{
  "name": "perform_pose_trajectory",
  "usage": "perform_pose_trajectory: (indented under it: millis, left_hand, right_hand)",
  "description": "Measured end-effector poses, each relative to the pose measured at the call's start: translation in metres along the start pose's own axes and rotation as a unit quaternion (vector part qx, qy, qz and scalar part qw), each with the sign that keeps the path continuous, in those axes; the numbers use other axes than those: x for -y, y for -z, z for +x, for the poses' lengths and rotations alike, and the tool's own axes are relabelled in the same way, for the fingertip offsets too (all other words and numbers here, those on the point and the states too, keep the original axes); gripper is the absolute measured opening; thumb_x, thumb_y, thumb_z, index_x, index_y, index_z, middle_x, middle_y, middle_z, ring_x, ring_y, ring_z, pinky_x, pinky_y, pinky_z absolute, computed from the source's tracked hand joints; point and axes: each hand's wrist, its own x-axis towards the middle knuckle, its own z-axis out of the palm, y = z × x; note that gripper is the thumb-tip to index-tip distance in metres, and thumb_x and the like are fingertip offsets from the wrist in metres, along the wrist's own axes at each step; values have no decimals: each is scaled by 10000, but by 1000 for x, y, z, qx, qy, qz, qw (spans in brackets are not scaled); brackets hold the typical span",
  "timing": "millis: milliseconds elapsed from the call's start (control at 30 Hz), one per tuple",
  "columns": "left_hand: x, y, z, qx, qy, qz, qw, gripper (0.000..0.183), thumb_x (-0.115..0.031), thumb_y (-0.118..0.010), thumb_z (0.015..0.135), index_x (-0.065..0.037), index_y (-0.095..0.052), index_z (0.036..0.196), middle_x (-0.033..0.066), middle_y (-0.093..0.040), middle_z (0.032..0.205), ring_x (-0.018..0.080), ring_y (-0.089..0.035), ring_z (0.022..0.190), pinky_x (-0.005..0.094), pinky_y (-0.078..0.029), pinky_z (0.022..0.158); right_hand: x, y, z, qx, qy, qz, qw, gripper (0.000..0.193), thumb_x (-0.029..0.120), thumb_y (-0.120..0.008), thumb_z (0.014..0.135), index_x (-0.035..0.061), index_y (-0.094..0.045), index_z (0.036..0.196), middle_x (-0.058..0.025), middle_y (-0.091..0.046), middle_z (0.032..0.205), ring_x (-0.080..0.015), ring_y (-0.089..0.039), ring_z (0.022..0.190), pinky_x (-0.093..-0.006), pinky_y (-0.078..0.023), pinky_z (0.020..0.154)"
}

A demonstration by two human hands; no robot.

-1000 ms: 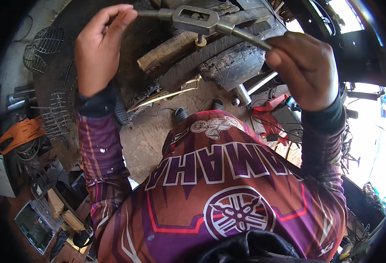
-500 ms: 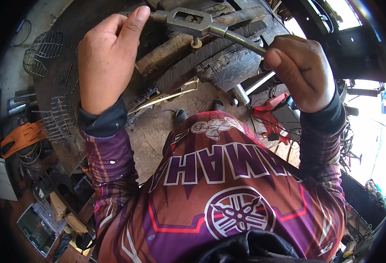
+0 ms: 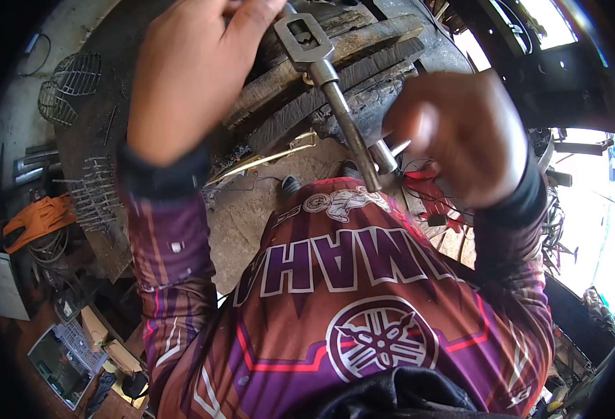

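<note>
Ahead, we see a grey steel wrench with a slotted body (image 3: 323,53) above rough brown timbers (image 3: 383,33) on a dark worktop (image 3: 120,50). Our left hand (image 3: 194,77) is at its far handle, our blurred right hand (image 3: 464,133) apart; we can't tell either's grip. Grey-brown floor (image 3: 234,216) lies below.

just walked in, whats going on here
A person has a metal wrench over wooden beams. Their left hand is at its upper end, fingertips partly out of view. The right hand, blurred, is apart from the lower handle, which slants toward the person.
</note>
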Motion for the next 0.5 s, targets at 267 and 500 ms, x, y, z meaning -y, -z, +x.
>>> perform_pose_trajectory:
  millis: [267, 500]
  left_hand:
    - [-73, -18, -87, 8, -219, 9, 976, 390, -534, -753, 836, -158, -747, 939, 3, -715, 1034, 284, -645, 1133, 510, -270, 1116]
    - [-56, -15, -104, -50, -194, 78, 977, 258, -422, -699, 934, -170, -750, 927, -36, -744, 1067, 261, -641, 1225, 490, -223, 1184]
  right_hand:
    - [-70, 6, 104, -19, 245, -267, 932, 482, 87, -710, 823, 96, -660, 1303, -166, -634, 1298, -361, -614, 1193, -456, -507, 1049]
    - [-83, 4, 118, 10, 310, -243, 919, 307, 140, -734, 843, 84, -720, 1145, -142, -699, 1172, -343, -663, 1091, -465, -541, 960]
